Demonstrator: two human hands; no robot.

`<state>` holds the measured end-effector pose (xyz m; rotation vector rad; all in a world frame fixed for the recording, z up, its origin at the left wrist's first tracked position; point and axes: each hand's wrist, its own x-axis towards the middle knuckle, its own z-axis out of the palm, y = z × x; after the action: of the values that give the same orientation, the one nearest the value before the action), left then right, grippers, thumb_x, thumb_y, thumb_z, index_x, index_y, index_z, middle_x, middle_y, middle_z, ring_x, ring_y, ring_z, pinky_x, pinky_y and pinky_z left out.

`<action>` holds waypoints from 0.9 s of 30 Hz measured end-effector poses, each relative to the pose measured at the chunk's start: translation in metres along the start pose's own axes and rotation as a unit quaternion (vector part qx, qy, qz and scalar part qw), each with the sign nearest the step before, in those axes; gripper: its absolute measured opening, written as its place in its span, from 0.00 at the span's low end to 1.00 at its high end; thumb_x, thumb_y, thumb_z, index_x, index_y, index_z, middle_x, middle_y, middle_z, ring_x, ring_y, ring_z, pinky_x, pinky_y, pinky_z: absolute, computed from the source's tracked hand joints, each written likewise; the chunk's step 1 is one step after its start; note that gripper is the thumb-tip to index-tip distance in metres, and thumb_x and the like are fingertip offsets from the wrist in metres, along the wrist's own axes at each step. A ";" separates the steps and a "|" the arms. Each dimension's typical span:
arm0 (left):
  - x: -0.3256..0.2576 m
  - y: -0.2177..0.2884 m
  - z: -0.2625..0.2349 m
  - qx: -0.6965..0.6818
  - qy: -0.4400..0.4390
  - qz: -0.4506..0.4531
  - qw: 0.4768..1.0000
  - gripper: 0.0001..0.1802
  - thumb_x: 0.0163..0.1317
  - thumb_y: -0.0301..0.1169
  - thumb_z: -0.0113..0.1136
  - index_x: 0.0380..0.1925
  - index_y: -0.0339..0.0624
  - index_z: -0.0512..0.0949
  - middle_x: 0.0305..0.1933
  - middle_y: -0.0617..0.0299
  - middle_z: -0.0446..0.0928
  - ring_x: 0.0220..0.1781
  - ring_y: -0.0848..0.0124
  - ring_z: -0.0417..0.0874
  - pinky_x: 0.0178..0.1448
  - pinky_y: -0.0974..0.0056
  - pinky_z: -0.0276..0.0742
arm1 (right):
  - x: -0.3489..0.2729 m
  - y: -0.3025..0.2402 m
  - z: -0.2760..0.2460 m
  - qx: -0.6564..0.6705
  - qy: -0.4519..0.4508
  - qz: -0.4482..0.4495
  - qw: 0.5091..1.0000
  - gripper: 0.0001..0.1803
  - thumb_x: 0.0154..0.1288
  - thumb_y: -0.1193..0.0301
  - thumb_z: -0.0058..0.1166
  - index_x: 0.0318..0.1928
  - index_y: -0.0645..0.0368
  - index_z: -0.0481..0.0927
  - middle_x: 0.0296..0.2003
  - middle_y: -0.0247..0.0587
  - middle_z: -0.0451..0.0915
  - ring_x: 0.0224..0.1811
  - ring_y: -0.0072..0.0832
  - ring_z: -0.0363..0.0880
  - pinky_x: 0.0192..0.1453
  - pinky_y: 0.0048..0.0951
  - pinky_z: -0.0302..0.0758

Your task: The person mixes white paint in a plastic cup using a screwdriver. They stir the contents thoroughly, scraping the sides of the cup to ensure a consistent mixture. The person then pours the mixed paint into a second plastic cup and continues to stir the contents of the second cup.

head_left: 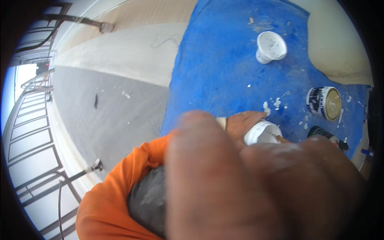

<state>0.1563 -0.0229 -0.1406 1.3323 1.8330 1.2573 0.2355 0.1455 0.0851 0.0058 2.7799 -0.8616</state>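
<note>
- Sleeve (pixel 116 192), orange; left hand (pixel 239 125) curls round the tub (pixel 255 134).
- Tub: over the blue sheet (pixel 232 76), probably light, somewhat flexible; hold its wall below the rim.
- Right hand (pixel 256 188): blurred, close up; I cannot tell whether it is spread or pinching.

The orange-sleeved left arm (pixel 114 196) bends toward the white plastic tub (pixel 256 133), its left hand (pixel 241 122) curved against the tub's side; the blurred right hand (pixel 276 188) looms nearer the camera than the tub.
</note>
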 end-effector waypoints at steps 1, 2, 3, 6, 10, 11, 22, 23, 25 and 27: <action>-0.004 0.005 -0.001 -0.005 0.006 -0.012 1.000 0.62 0.32 0.49 0.81 0.66 0.31 0.59 0.60 0.39 0.71 0.60 0.43 0.75 0.62 0.50 0.73 | 0.002 0.001 0.001 0.005 -0.002 -0.009 1.000 0.23 0.58 0.68 0.61 0.54 0.63 0.76 0.37 0.45 0.80 0.37 0.34 0.80 0.36 0.35 0.74; -0.002 0.005 0.002 0.003 0.018 0.007 1.000 0.62 0.33 0.50 0.80 0.66 0.31 0.59 0.60 0.40 0.71 0.60 0.43 0.75 0.62 0.50 0.73 | 0.002 0.002 0.002 0.008 -0.001 -0.010 1.000 0.23 0.58 0.68 0.61 0.54 0.63 0.76 0.37 0.45 0.80 0.37 0.34 0.80 0.36 0.35 0.74; 0.000 0.001 0.000 0.020 0.029 0.028 0.999 0.61 0.34 0.50 0.79 0.66 0.31 0.60 0.60 0.40 0.71 0.60 0.44 0.75 0.62 0.50 0.73 | 0.003 0.002 0.002 0.010 0.003 -0.014 1.000 0.23 0.59 0.68 0.60 0.54 0.63 0.76 0.37 0.46 0.80 0.37 0.34 0.80 0.36 0.35 0.74; 0.007 -0.001 0.012 0.019 0.012 0.013 1.000 0.61 0.35 0.51 0.79 0.66 0.31 0.60 0.61 0.40 0.72 0.60 0.44 0.76 0.62 0.50 0.73 | 0.002 0.007 0.006 0.002 -0.001 0.008 1.000 0.23 0.59 0.68 0.60 0.55 0.63 0.76 0.38 0.46 0.80 0.37 0.34 0.80 0.36 0.35 0.74; 0.002 0.001 0.006 0.033 0.002 -0.005 0.999 0.61 0.35 0.51 0.79 0.66 0.31 0.60 0.60 0.40 0.72 0.60 0.44 0.76 0.62 0.50 0.73 | 0.000 0.005 0.000 0.008 -0.003 0.004 1.000 0.23 0.59 0.68 0.60 0.55 0.63 0.76 0.38 0.46 0.80 0.37 0.34 0.81 0.37 0.34 0.74; 0.002 0.001 0.005 0.033 0.003 -0.006 0.999 0.61 0.35 0.51 0.79 0.66 0.31 0.60 0.60 0.40 0.72 0.60 0.44 0.76 0.62 0.50 0.73 | -0.002 0.003 0.000 0.011 -0.003 0.006 1.000 0.23 0.59 0.68 0.60 0.55 0.63 0.76 0.38 0.46 0.80 0.37 0.34 0.81 0.37 0.34 0.74; -0.007 0.010 -0.001 0.026 -0.005 -0.014 1.000 0.60 0.34 0.51 0.79 0.66 0.32 0.60 0.59 0.41 0.73 0.59 0.44 0.76 0.62 0.50 0.73 | -0.004 -0.003 -0.003 0.029 -0.021 -0.002 0.999 0.24 0.60 0.69 0.58 0.57 0.63 0.75 0.40 0.48 0.80 0.38 0.33 0.81 0.38 0.34 0.75; -0.004 0.012 -0.001 0.026 -0.009 -0.013 1.000 0.60 0.34 0.51 0.79 0.66 0.32 0.60 0.59 0.41 0.73 0.59 0.44 0.76 0.62 0.50 0.73 | -0.005 -0.003 -0.006 0.037 -0.022 -0.001 0.999 0.24 0.61 0.69 0.58 0.57 0.63 0.75 0.40 0.48 0.81 0.39 0.33 0.81 0.38 0.34 0.75; 0.006 0.010 0.004 0.017 -0.012 -0.002 1.000 0.60 0.34 0.51 0.79 0.66 0.33 0.60 0.59 0.41 0.73 0.59 0.44 0.76 0.62 0.50 0.73 | -0.008 -0.003 -0.011 0.035 -0.020 0.006 0.999 0.24 0.61 0.69 0.58 0.58 0.63 0.75 0.41 0.48 0.81 0.39 0.33 0.81 0.38 0.34 0.75; 0.006 0.009 0.003 0.014 -0.016 -0.006 1.000 0.60 0.34 0.51 0.79 0.66 0.33 0.60 0.59 0.41 0.73 0.59 0.44 0.76 0.62 0.51 0.73 | -0.007 -0.003 -0.010 0.039 -0.018 0.002 0.999 0.24 0.61 0.69 0.58 0.58 0.63 0.75 0.41 0.48 0.81 0.39 0.33 0.81 0.38 0.33 0.75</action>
<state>0.1606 -0.0153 -0.1338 1.3470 1.8388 1.2016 0.2394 0.1495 0.0961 0.0102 2.7102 -0.9587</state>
